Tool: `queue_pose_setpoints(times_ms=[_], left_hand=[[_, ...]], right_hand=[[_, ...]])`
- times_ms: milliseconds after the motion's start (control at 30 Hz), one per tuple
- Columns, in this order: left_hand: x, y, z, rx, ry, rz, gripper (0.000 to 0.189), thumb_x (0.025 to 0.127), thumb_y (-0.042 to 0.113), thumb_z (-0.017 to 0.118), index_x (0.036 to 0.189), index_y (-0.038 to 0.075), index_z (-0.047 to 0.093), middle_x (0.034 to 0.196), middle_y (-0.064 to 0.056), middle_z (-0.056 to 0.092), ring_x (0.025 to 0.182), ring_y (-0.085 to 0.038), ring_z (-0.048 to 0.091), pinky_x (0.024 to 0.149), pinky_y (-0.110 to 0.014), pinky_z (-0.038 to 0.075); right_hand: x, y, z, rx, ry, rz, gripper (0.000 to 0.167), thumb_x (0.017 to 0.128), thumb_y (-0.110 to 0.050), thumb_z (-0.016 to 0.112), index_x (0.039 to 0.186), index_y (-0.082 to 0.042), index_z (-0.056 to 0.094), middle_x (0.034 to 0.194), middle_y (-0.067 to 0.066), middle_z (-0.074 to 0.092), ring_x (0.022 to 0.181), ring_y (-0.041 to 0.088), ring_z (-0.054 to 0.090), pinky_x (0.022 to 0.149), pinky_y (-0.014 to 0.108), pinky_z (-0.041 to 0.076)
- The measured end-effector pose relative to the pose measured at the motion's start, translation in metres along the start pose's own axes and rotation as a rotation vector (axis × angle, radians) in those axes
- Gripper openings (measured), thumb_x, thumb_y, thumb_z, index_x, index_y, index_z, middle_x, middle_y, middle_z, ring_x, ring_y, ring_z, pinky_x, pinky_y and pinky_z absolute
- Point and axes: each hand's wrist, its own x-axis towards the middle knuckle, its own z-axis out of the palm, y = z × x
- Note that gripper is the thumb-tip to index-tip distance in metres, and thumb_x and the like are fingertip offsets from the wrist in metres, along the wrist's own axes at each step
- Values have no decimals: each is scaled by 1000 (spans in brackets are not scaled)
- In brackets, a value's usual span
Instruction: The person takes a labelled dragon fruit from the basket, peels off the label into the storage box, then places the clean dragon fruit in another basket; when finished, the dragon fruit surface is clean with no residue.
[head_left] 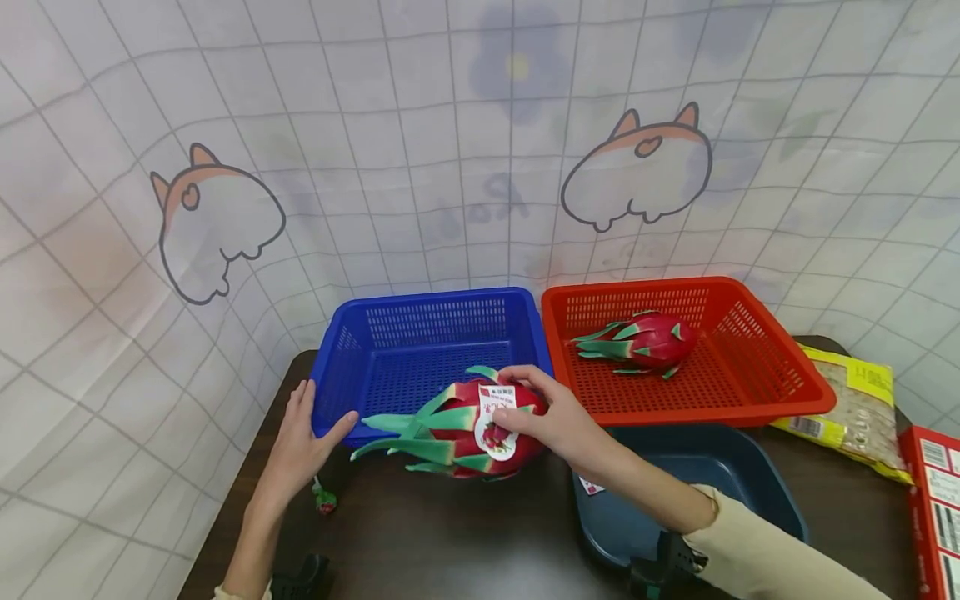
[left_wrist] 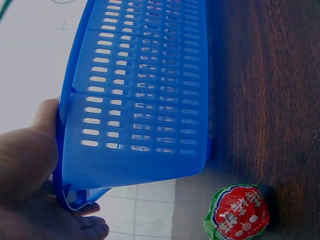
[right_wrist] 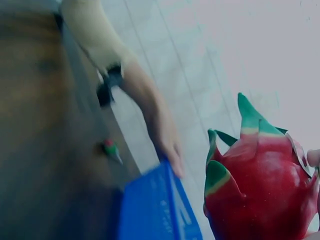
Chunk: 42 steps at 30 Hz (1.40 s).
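My right hand (head_left: 543,412) holds a red dragon fruit (head_left: 450,442) with green scales and a white label, over the front edge of the blue basket (head_left: 442,298). In the right wrist view the dragon fruit (right_wrist: 260,175) fills the lower right, with a fingertip at its side. My left hand (head_left: 296,450) grips the basket's front left corner; in the left wrist view its thumb and fingers lie on either side of the rim (left_wrist: 62,125). A wrapped lollipop (head_left: 325,498) lies on the table below this hand, its red and green wrapper (left_wrist: 239,212) showing.
To the right, a red basket (head_left: 720,408) contains another dragon fruit (head_left: 652,342). In front of it sits a dark blue tray (head_left: 697,450), partly under my right forearm. A yellow-edged bag (head_left: 855,408) and a red box (head_left: 937,500) lie at the far right. Patterned cloth hangs behind.
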Motion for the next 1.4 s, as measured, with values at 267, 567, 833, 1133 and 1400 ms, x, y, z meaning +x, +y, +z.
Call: queue_pose_setpoints(times_ms=[267,567,833,1133,1400], left_hand=[[2,1,1,4,-2,7,102,90,56,58,155,3,-1,162,-24,-5,148,-48,-3,110,-74,12],[3,2,2,-3,-3,1,103,90,57,58,155,5,-2,163,-22,-7,149,-46,-6,110,-74,11],[3,2,4,3,-1,-2,102,90,58,57,156,5,-1,162,-22,-5,149,-47,-3,110,-74,11],[-8,13,-6,96,144,112,95,89,50,64,154,1,14,159,-30,9,145,-54,5,109,-76,9],[-45,69,0,24,108,388,83,87,36,72,154,13,27,162,-14,19,152,-38,5,109,-73,20]], right_hand=[[-52,29,12,142,-92,49,56,88,-25,69,136,-9,45,132,19,49,102,20,59,82,30,57],[-75,63,21,221,-134,160,55,89,-24,68,137,-10,44,129,16,49,102,21,58,83,35,58],[-79,94,33,225,-136,269,51,90,-27,68,134,-14,47,126,13,52,99,21,59,84,36,58],[-71,118,49,162,-89,255,49,88,-29,70,130,-14,51,120,10,56,95,20,59,82,33,56],[-71,120,50,75,-47,272,51,85,-34,73,129,-18,52,124,12,50,101,22,56,82,36,57]])
